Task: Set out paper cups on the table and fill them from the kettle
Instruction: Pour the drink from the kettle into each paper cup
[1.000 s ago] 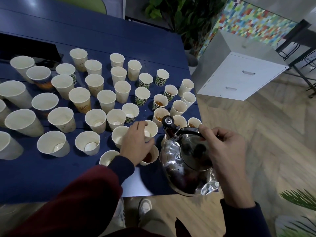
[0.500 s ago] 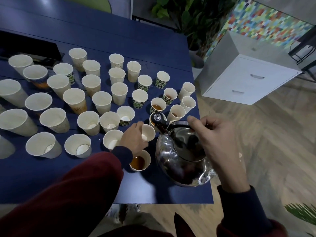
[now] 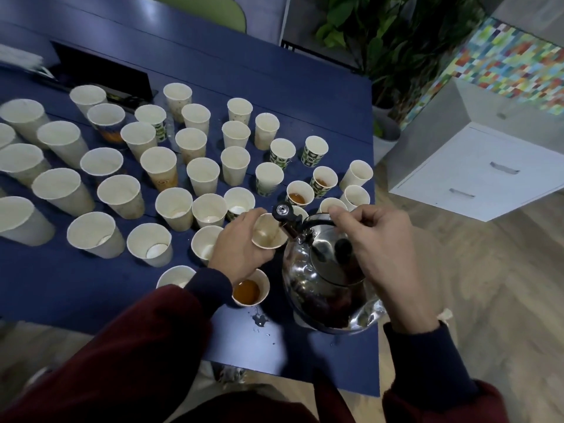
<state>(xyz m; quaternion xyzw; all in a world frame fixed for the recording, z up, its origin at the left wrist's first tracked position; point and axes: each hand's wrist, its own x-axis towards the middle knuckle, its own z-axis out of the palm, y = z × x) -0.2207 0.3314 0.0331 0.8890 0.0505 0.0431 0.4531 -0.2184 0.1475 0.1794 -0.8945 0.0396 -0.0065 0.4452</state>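
Fingers (image 3: 262, 258) of L hand (image 3: 241, 248) wrap a paper cup (image 3: 268, 235), tilted twd the kettle (image 3: 323, 279); brownish liquid inside. R hand (image 3: 381, 245) fingers clench the kettle's black handle (image 3: 319, 221), spout (image 3: 283, 215) over the cup's rim. Kettle sits over near-right corner of blue table (image 3: 76, 288). Filled cup (image 3: 248, 290) just beside L wrist; small spill (image 3: 259, 320) nr it. Many other cups (image 3: 149, 244) spread to the left, mostly w/o liquid.

The left hand (image 3: 241, 248) now grips and tilts the plain white paper cup (image 3: 268, 236) it was only touching half a second ago. The right hand (image 3: 381, 239) has swung the shiny steel kettle (image 3: 329, 276) so that its black-capped spout (image 3: 285, 216) sits over that cup's rim. Brown liquid now shows inside the cup.
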